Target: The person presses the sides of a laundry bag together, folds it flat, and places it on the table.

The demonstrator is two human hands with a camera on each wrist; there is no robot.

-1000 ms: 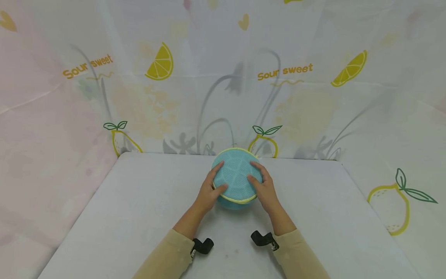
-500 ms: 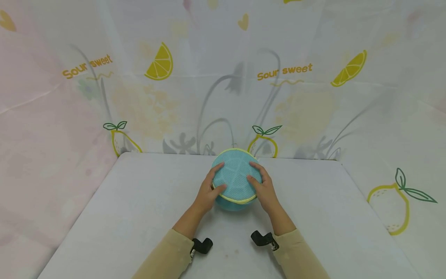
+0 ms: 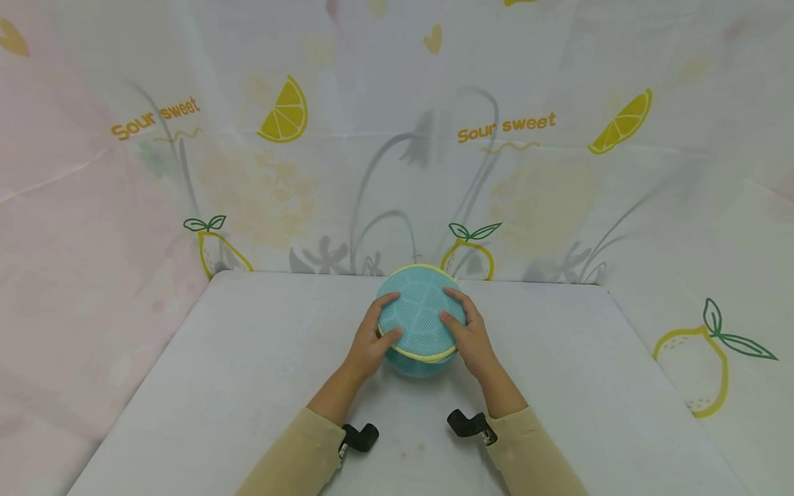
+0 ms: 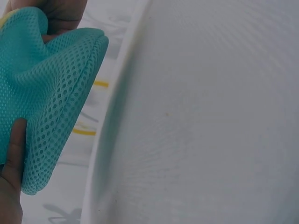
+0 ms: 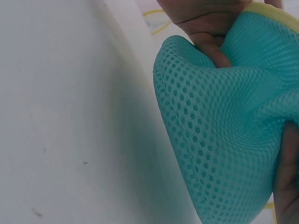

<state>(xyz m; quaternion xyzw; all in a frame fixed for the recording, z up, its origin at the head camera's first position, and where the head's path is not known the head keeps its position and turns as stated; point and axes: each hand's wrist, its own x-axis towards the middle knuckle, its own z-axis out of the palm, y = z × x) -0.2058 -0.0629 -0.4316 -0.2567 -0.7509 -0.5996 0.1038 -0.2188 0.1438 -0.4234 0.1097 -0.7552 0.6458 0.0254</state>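
A round turquoise mesh bag (image 3: 422, 313) with yellow piping is held just above or on the table, its flat circular face tilted up toward the head camera. My left hand (image 3: 366, 344) grips its left side, thumb on the face and fingers round the rim. On the opposite side my right hand (image 3: 474, 341) grips it the same way. In the left wrist view the bag's mesh side (image 4: 65, 88) is folded and creased. The right wrist view shows the bag's soft wall (image 5: 210, 126) sagging to a rounded edge, with a finger pressing into it. Fingers behind the bag are hidden.
A white table (image 3: 248, 358) spreads out on both sides of the hands. Behind it hangs a pale curtain (image 3: 372, 172) printed with lemons and lettering. Black wrist camera mounts (image 3: 361, 437) stick out from the beige sleeves (image 3: 298, 455).
The bag's lower bulge sags very slightly nearer to me. My left fingertips have shifted a little on the rim; the right hand stays almost still.
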